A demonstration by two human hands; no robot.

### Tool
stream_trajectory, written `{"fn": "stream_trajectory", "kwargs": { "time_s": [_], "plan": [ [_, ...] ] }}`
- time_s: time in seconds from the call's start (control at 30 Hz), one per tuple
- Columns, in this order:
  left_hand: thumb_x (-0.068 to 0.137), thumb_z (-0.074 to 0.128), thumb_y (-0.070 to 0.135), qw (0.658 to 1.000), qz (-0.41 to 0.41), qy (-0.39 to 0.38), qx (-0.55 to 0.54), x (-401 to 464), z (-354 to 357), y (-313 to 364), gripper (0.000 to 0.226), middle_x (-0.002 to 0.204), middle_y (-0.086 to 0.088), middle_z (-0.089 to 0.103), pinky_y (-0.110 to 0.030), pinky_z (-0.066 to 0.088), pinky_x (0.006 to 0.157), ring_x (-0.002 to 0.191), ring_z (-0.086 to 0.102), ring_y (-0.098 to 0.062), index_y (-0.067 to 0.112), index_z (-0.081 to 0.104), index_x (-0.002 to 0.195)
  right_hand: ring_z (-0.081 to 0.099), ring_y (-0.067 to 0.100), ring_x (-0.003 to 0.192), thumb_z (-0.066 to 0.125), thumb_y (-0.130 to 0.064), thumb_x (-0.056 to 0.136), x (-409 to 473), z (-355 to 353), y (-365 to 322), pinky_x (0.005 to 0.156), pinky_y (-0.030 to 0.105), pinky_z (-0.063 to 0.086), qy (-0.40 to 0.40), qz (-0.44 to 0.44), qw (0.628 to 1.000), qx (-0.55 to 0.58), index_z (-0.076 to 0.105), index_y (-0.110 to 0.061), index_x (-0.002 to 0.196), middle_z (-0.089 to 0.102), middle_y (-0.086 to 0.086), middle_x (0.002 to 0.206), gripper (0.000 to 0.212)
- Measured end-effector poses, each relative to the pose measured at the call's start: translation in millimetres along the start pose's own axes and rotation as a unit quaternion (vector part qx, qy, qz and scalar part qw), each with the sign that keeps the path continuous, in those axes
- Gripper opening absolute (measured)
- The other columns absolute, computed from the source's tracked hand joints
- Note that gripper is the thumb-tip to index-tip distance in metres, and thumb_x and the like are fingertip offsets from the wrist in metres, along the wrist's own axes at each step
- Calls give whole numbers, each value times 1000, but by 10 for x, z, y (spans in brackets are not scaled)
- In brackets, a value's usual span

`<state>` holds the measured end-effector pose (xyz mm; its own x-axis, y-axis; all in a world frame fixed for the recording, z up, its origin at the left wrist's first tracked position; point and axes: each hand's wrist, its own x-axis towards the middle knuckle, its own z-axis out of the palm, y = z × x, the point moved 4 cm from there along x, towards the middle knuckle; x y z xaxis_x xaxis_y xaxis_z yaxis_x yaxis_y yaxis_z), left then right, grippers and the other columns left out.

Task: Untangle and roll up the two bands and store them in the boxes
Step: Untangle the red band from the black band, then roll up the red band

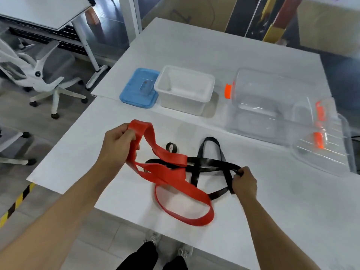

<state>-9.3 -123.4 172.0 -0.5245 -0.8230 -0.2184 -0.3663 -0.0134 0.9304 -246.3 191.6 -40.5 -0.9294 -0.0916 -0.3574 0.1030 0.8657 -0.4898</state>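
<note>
Both hands are in play over the white desk (pixel 253 221): the left hand (pixel 116 147) is clenched round a fold of the red band (pixel 179 184), lifting that end clear of the surface, while the right hand (pixel 244 182) pinches a strand of the black band (pixel 212 164) low by the desk. The two bands are knotted together in the middle, red lying across black, with a big red loop trailing toward the near edge and two black loops poking up behind. So we're in the untangling step, nothing rolled yet, by my reading. To do it well, I'd say don't haul the two ends apart, because rubbery bands like these look apt to cinch tighter where they cross; better to keep the red end raised, give the black some slack, and feed one loop back through the crossing. Watch that trailing red loop too, it sits close to the desk's edge and could slide off. Now the containers: at the back, a white box (pixel 185 90) stands open and looks empty, its blue lid (pixel 136 90) lying flat just beside it on the left. To the right, a clear box (pixel 259 106) with orange latches also shows nothing inside, with a clear lid (pixel 327 143) just beside it.
</note>
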Motion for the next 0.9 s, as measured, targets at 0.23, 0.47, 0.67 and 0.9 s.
{"fn": "stream_trajectory", "kwargs": {
  "time_s": [0.23,0.47,0.67,0.9],
  "plan": [
    [93,49,14,999,46,16,9,7,194,176,22,65,-9,58,-35,46,60,60,51,-22,9,66,80,58,31,94,49,-11,103,0,-980,400,82,39,47,163,145,961,170,53,-6,127,61,11,106,25],
    [85,49,17,996,88,9,17,55,367,387,20,66,-9,58,-39,46,65,62,52,-22,2,61,80,64,36,118,47,-10,100,-138,-2017,666,96,37,48,330,186,876,298,56,-13,129,66,17,131,31],
    [86,48,19,996,82,-33,16,-9,636,416,20,80,-13,66,-50,59,75,72,67,-31,6,63,90,65,22,112,47,-10,99,-287,-2936,614,88,22,43,456,94,825,322,60,-13,125,67,4,124,30],
    [92,49,17,993,74,-80,46,-132,874,356,18,83,-14,69,-50,56,72,78,64,-32,15,64,82,64,24,109,49,-11,99,-325,-3100,316,84,18,39,410,-36,878,243,62,-14,123,71,9,119,27]
  ]
}}
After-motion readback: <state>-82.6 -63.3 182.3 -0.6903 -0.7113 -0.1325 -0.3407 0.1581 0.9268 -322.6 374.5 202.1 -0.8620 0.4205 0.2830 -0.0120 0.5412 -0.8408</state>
